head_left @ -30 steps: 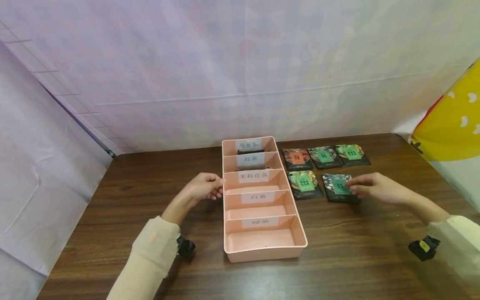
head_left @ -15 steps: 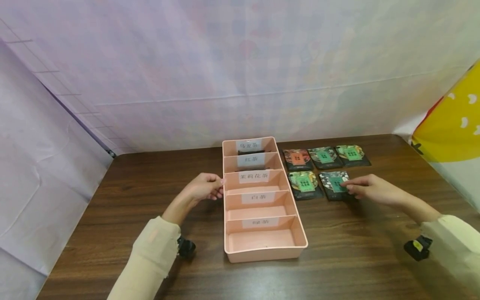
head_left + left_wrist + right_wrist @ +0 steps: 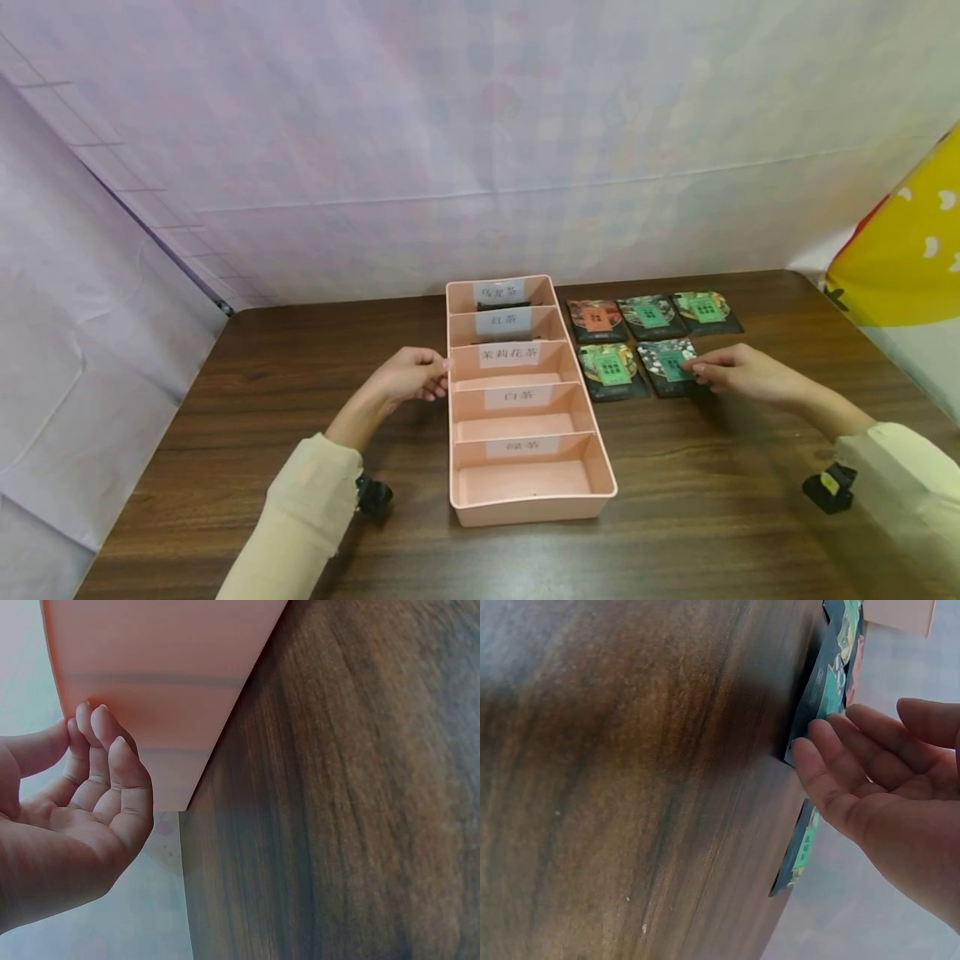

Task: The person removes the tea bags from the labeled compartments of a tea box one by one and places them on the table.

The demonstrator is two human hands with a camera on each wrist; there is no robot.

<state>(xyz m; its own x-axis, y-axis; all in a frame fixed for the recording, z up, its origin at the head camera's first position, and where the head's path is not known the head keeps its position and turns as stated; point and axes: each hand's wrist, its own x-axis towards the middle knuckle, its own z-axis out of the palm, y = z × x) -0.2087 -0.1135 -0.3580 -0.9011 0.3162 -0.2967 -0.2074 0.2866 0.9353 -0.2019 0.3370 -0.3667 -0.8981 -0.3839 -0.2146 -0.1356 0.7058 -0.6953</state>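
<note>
A pink divided storage box (image 3: pixel 532 507) with labelled compartments stands on the table. My left hand (image 3: pixel 408 372) pinches its left rim between thumb and fingertips; in the left wrist view this hand (image 3: pixel 90 795) is beside the box's outer side wall (image 3: pixel 165 645). To the right, my right hand (image 3: pixel 738 372) rests its extended fingertips on a black tea sachet with white flowers and a teal label (image 3: pixel 666 367). The right wrist view shows the fingers (image 3: pixel 832 754) fairly straight against that sachet (image 3: pixel 810 712), not curled round it.
Left of that sachet lies a yellow-green one (image 3: pixel 611 371). Behind them are an orange-labelled sachet (image 3: pixel 596 320), a teal-labelled one (image 3: pixel 650 315) and a green-labelled one (image 3: pixel 707 311). Dark sachet edges (image 3: pixel 504 307) show in the box's two rear compartments. A curtain (image 3: pixel 360 150) hangs behind the table.
My right hand has slid the flowered sachet left and slightly back, up beside the yellow-green sachet. The left hand has stayed at the box rim.
</note>
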